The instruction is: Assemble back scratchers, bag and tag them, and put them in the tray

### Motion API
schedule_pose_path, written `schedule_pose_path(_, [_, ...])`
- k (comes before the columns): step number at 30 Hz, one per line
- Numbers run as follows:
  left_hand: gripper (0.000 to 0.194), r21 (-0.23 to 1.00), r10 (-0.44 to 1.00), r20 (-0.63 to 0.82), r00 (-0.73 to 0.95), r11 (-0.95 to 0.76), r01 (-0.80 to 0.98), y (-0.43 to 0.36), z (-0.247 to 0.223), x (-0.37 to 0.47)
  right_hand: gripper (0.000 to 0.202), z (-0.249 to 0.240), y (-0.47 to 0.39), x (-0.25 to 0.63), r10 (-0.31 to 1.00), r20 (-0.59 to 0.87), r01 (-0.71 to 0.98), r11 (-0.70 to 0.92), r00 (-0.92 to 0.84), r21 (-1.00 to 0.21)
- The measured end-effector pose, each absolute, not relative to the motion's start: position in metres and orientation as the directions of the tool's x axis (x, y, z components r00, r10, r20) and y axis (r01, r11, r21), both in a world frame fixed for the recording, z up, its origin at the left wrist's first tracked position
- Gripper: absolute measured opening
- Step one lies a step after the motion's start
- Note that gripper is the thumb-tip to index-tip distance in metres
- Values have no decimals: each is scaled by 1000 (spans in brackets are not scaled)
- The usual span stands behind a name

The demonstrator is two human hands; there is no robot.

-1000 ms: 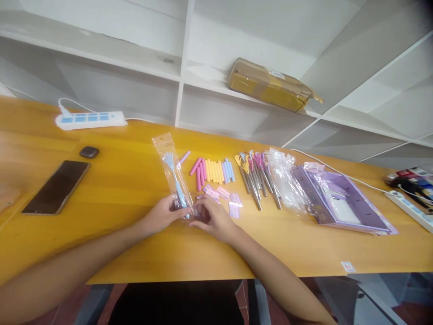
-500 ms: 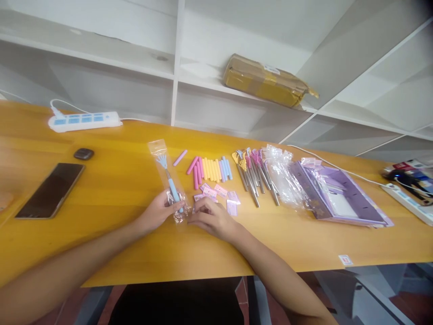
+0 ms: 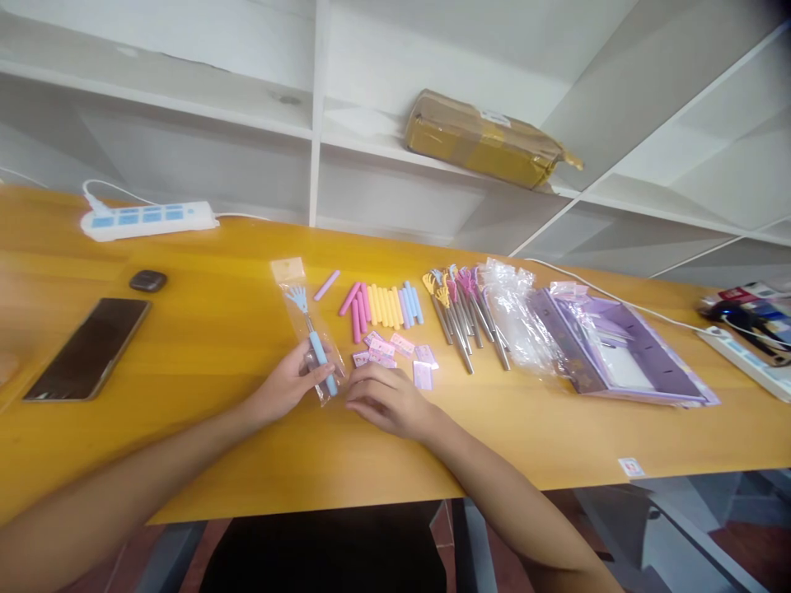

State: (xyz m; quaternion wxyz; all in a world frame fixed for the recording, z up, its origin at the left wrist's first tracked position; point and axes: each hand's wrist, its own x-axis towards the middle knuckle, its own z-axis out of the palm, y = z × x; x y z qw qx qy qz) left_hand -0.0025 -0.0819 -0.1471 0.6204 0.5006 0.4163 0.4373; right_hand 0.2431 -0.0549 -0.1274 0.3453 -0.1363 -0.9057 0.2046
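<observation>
My left hand [image 3: 300, 375] is closed around a small blue back scratcher [image 3: 319, 350] inside a clear plastic bag [image 3: 289, 270]. The scratcher's claw-shaped head points away from me, and its blue foam handle lies under my thumb. Just right of the bag's lower end, my right hand [image 3: 389, 399] hovers with loosely bent fingers; nothing shows in them. Small pink and purple cards [image 3: 403, 344] are scattered beyond it. Farther back lie foam sleeves in pink, yellow [image 3: 386, 307] and blue, with one purple sleeve [image 3: 327, 285] apart on the left.
Several metal back scratchers [image 3: 461, 317] lie right of the sleeves, beside a pile of clear bags [image 3: 510, 317] and a purple box [image 3: 664, 350]. A phone [image 3: 86, 350], a black case [image 3: 148, 281] and a power strip [image 3: 148, 219] are leftward. A wrapped parcel [image 3: 482, 140] rests on the shelf.
My right hand has drawn slightly away from the bag's lower end, which now looks flatter. The left hand keeps its hold on the bagged scratcher. The whole view has shifted slightly.
</observation>
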Motion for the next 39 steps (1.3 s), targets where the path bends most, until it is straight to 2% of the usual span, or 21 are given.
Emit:
schedule_pose_path(3, [43, 994, 965, -60, 256, 82, -77, -82, -146, -2, 11, -128, -55, 243, 421, 553, 114, 856, -719, -503])
schedule_pose_path(8, [38, 997, 956, -61, 288, 72, -28, -82, -145, -3, 7, -132, -55, 243, 477, 503, 153, 817, -720, -556])
schedule_pose_path(18, [39, 990, 898, -25, 440, 83, -111, -86, -138, -5, 4, -135, -55, 240, 534, 476, 212, 790, -699, -576])
schedule_pose_path(23, [60, 983, 854, -69, 515, 146, -111, -88, -143, -4, 7, -132, -55, 239, 549, 491, 215, 785, -676, -582])
schedule_pose_path(25, [63, 984, 850, -75, 522, 149, -101, -89, -146, -3, 9, -131, -55, 238, 557, 493, 222, 782, -668, -583])
schedule_pose_path(35, [48, 984, 865, -69, 496, 140, -108, -89, -150, -3, 7, -134, -56, 240, 632, 420, 279, 714, -651, -642])
schedule_pose_path(39, [48, 981, 863, -93, 496, 166, -104, -90, -146, -2, 32, -137, -56, 243, 748, 309, 350, 579, -587, -737])
